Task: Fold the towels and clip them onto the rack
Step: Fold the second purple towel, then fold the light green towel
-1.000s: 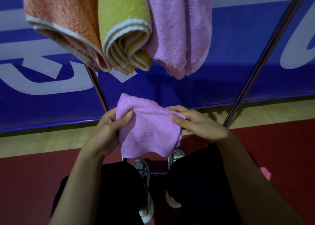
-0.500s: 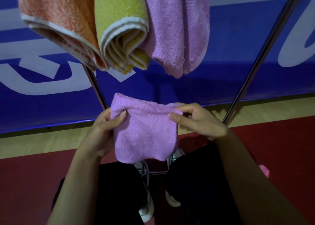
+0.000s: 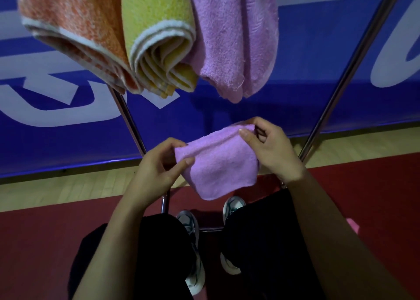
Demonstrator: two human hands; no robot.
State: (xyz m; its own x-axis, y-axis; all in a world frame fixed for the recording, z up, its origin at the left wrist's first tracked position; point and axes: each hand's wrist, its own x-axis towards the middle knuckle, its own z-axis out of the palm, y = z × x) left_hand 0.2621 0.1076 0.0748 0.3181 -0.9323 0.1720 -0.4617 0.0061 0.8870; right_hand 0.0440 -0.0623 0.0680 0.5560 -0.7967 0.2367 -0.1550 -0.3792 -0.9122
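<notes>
left hand (image 3: 156,170): pinches small towel (image 3: 218,165) left corner | right hand (image 3: 270,150): pinches its right corner | orange towel (image 3: 72,27), yellow towel (image 3: 159,31), purple towel (image 3: 236,38) hang above

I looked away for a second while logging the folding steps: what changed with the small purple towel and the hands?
Both hands turned the small purple towel so its folded top edge now slants up to the right; the right hand rose, and the left hand shifted right. Both kept pinching its upper corners. The orange towel, yellow towel and hanging purple towel stayed as they were.
</notes>
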